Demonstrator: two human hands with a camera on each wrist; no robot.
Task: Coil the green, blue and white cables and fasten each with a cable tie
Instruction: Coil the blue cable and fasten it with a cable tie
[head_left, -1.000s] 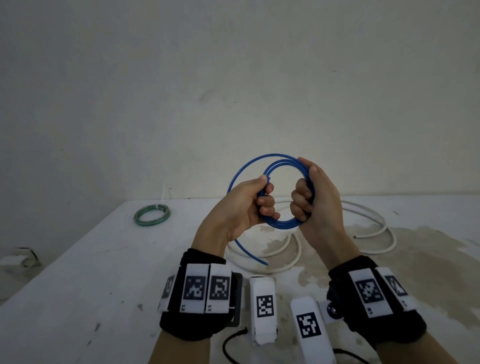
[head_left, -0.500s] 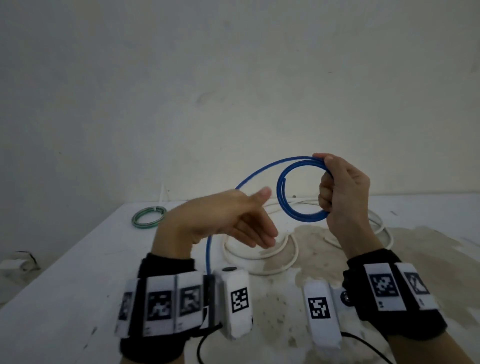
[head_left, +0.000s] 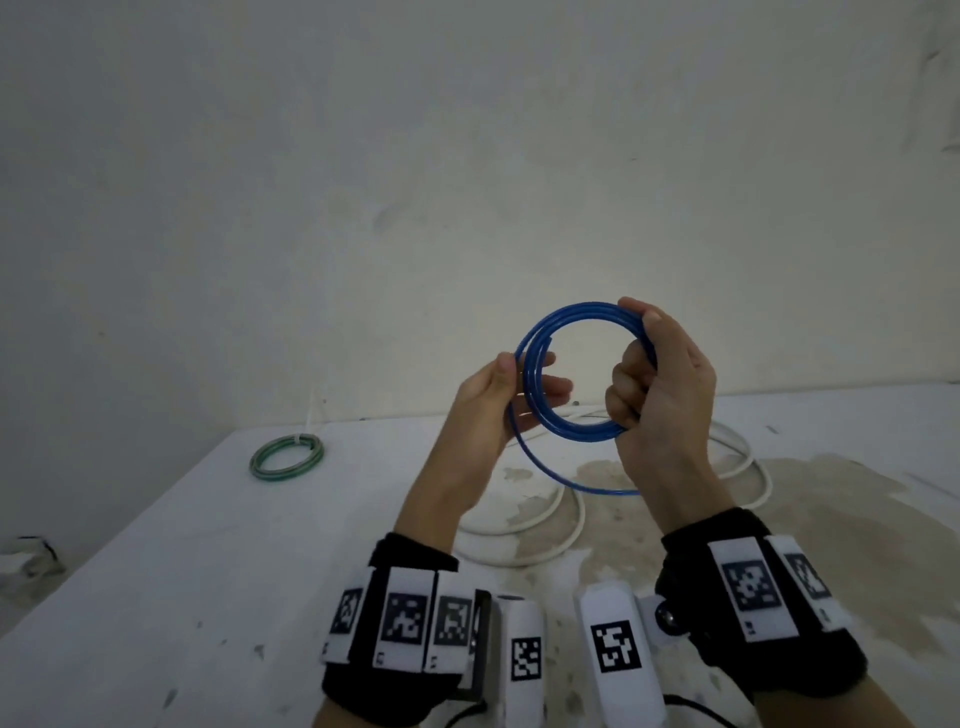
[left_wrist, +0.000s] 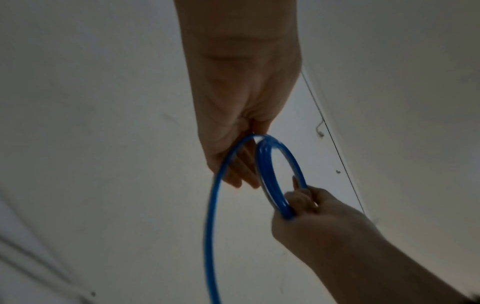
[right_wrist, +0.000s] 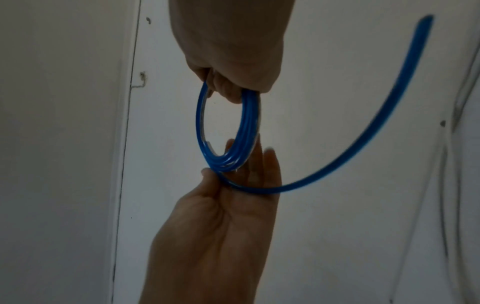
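Observation:
I hold the blue cable (head_left: 571, 312) as a coil of several turns in the air above the table. My right hand (head_left: 636, 364) grips the coil's right side, fingers curled through the ring. My left hand (head_left: 524, 379) pinches the left side, thumb in front and straight fingers behind. A loose blue tail (head_left: 566, 480) curves from the left hand down and to the right. In the right wrist view the coil (right_wrist: 248, 123) hangs from the right hand (right_wrist: 228, 90). The green cable (head_left: 287, 454) lies coiled at the far left with a white tie (head_left: 300, 440) on it. The white cable (head_left: 519, 526) lies in loose loops under my hands.
The table (head_left: 156, 597) is white with a brownish stain on the right, and its left edge runs diagonally at the lower left. A bare wall stands right behind it.
My left hand, which hung open and apart from the coil, has come back up to its left side with the cable. The wide outer loop has closed onto the coil.

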